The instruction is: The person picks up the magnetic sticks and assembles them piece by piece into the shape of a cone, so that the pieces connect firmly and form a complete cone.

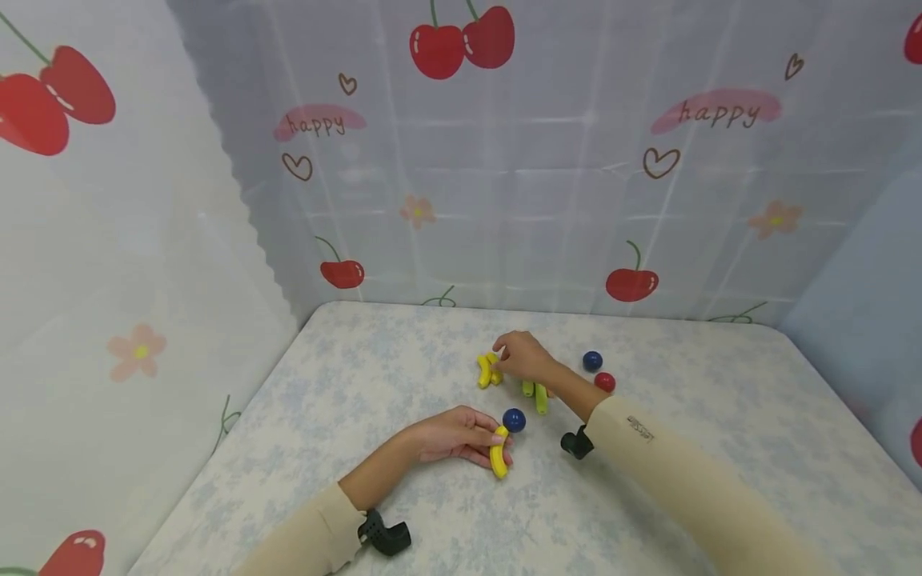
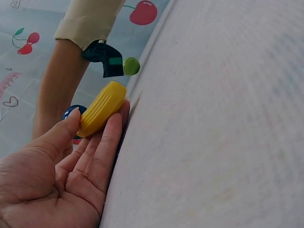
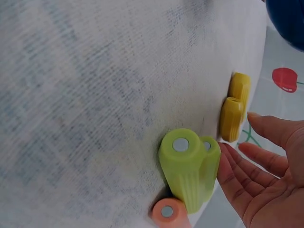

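My left hand lies on the table and pinches a yellow curved piece between thumb and fingers. The left wrist view shows the thumb on top of that yellow piece, with the left hand's fingers straight under it. Farther back, my right hand hovers with its fingertips at two yellow pieces. In the right wrist view my right hand is relaxed beside these yellow pieces, holding nothing. Two green pieces and an orange piece lie under its palm.
A blue ball sits just past my left fingertips. Another blue ball and a red ball lie right of my right wrist. Green pieces sit under the right forearm. Cherry-print curtains wall in the table.
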Tool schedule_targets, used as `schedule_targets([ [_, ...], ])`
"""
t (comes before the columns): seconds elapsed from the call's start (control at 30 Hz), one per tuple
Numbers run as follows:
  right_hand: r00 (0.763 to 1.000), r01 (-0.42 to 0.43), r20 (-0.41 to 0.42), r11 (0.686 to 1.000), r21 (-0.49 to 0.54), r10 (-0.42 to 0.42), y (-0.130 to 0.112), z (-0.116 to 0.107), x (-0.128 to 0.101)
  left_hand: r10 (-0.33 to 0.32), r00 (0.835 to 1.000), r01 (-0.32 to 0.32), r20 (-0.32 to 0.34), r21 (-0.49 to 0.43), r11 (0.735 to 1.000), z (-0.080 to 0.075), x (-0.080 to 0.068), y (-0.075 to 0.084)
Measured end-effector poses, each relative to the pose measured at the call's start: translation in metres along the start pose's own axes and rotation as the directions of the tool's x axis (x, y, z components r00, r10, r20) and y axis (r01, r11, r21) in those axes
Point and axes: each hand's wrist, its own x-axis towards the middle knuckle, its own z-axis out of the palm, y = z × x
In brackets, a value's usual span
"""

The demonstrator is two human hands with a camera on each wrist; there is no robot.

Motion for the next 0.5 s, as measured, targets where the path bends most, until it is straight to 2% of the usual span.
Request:
schedule_targets([
  [0.13,0.999,-0.031,0.015,0.999,-0.017,0.031,0.000,0.004,0.005,-0.003,1.000,0.003,0.007,0.001,1.000,0.001,0.000,-0.001],
  [0.37,0.999,-0.044,-0.005,0.999,-0.023,0.044,-0.001,0.006,0.009,0.011,1.000,-0.011,0.004,0.008,1.000,0.000,0.001,-0.001],
  [0.5,0.997,-0.078,-0.010,0.997,-0.029,0.078,-0.002,0.010,0.012,0.006,1.000,-0.006,0.004,-0.001,1.000,0.000,0.000,-0.001],
])
